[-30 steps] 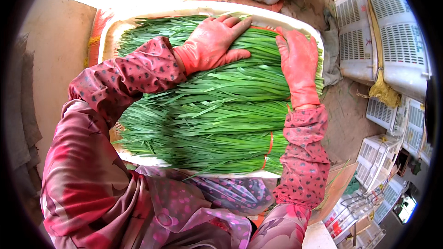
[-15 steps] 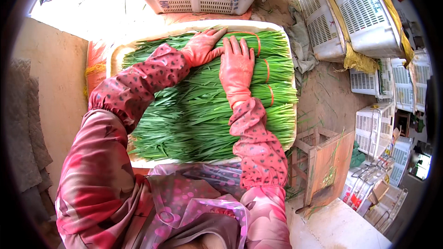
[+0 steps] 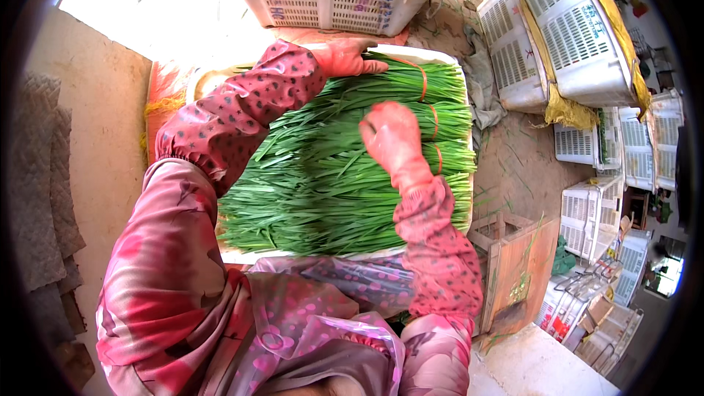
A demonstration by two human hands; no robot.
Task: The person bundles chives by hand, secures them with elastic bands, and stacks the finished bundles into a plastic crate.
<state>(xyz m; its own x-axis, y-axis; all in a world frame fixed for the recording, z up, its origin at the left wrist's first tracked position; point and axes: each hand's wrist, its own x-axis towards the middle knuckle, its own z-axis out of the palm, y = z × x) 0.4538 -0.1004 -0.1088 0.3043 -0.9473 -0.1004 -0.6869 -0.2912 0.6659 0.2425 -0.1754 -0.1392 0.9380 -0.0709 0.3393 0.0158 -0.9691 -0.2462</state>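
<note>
Left hand (image 3: 345,57) lies flat, fingers spread on the far edge of the green chives (image 3: 345,169); right hand (image 3: 392,136) is fisted, pressing the bundles in the white tray (image 3: 440,53).

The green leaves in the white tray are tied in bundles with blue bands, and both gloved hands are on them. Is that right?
Not quite. The bands are orange, not blue, as the head view shows. The rest holds: the green leaves lie bundled in the white tray, with the gloved left hand and right hand on them.
</note>
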